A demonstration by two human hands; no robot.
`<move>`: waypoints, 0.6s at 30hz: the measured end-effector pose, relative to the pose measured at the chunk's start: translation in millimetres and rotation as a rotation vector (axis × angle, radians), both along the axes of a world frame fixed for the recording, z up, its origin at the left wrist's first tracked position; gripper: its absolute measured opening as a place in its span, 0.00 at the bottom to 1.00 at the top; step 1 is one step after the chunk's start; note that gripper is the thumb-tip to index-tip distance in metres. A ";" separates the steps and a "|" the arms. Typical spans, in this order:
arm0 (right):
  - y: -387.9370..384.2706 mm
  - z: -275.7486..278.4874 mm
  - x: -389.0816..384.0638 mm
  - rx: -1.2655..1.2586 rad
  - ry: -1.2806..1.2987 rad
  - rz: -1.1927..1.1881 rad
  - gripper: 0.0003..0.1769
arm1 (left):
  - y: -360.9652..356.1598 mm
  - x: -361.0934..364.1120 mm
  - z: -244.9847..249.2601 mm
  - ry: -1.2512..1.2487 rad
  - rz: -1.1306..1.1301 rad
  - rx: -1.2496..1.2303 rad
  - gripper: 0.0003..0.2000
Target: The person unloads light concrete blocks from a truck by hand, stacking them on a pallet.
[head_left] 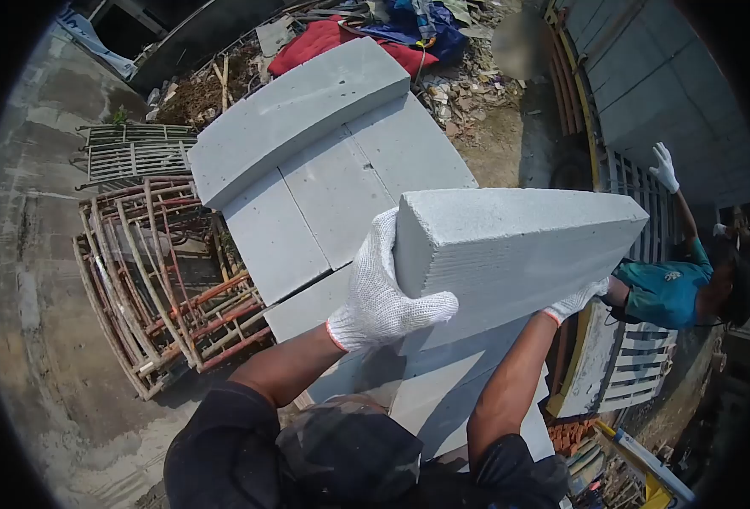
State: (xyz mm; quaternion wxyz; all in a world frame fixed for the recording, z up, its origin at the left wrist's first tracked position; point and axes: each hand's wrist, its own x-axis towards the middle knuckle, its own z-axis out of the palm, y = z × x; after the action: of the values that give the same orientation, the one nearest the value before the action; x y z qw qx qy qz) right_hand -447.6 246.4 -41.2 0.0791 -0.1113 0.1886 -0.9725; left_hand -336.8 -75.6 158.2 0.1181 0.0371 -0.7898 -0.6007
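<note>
Pale block [519, 246] is in my two-handed grip, centre-right of frame, over the stacked blocks [341, 187]. Left hand [375, 288] clasps its left end, thumb toward frame right; right hand [577, 301] has the lower right edge, fingers mostly hidden. Holding both ends, I'd say, because it's long and would tip from one. Crosswise block [298, 119] lies on the stack's far end, upper centre. Co-worker [668, 293] at frame right.

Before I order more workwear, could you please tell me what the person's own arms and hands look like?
The left hand and right hand wear white knitted gloves with thin reddish edging at the wrists. Bare forearms meet dark short sleeves.
</note>
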 end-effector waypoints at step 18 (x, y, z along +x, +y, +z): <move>-328.5 22.6 -58.0 1.246 -0.584 0.564 0.36 | -309.3 105.1 -154.3 -0.233 0.804 1.089 0.29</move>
State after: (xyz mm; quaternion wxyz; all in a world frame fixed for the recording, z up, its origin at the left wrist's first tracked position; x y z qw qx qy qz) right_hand -505.7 -82.1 -18.6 0.4210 0.1732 0.6407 -0.6183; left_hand -231.7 -384.9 3.9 0.2106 0.4458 -0.3076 -0.8138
